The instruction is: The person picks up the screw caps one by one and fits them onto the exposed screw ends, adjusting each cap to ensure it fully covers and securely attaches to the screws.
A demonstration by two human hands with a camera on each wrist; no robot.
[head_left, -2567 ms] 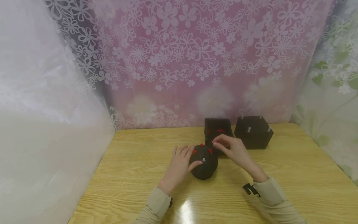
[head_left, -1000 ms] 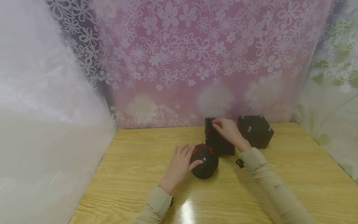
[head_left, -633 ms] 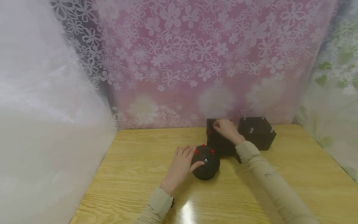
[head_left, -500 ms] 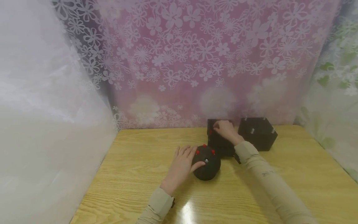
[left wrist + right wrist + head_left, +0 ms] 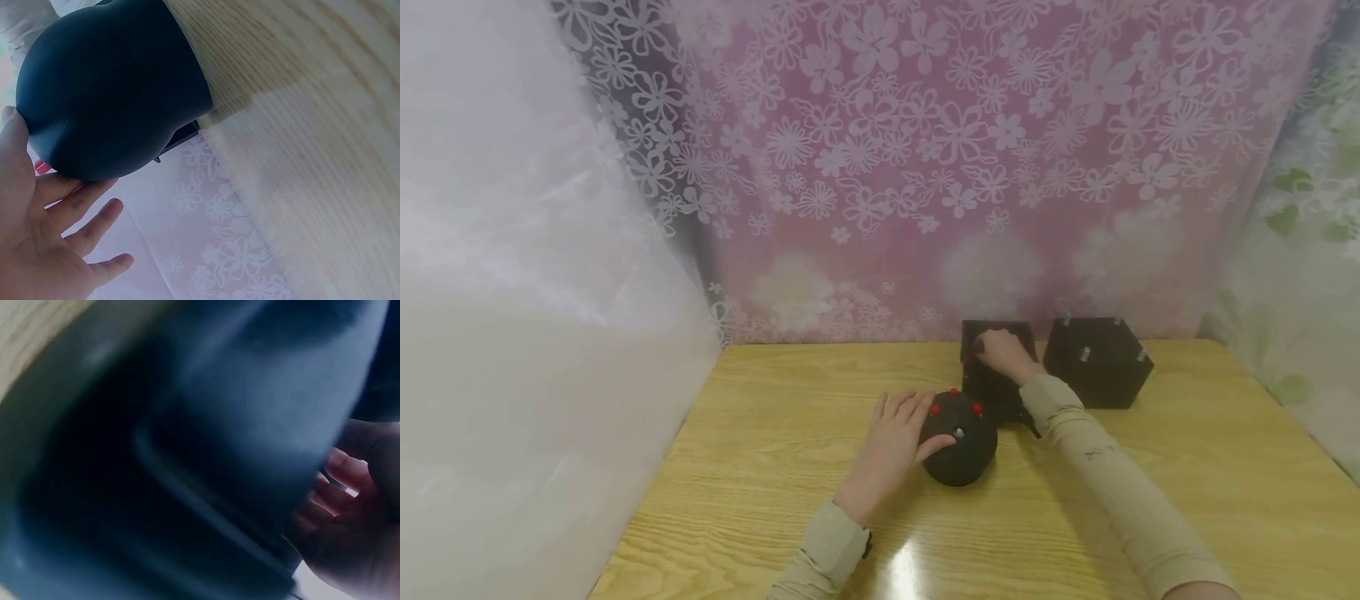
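Observation:
My left hand (image 5: 889, 450) lies along the left side of a black round dome (image 5: 958, 462), thumb across its front and fingers near its top. In the left wrist view, the thumb and nearest fingers touch the dome's surface while the other fingers spread away from it. Small red knobs (image 5: 953, 392) stand near the top of the dome, with a small shiny peg (image 5: 958, 432) lower on its front. My right hand (image 5: 1004, 354) reaches down into an open black box (image 5: 972, 327) behind the dome. Its fingertips are mostly hidden, so I cannot tell what they hold.
To the right of the open box is another black box (image 5: 1097, 362), with several clear pegs upright on its top. Both boxes stand near the back of the wooden table (image 5: 760, 467). A pink flowered curtain (image 5: 865, 192) hangs right behind.
My right hand has gone from beside the dome to the back of the open box, then lower into it. My left hand has stayed on the dome.

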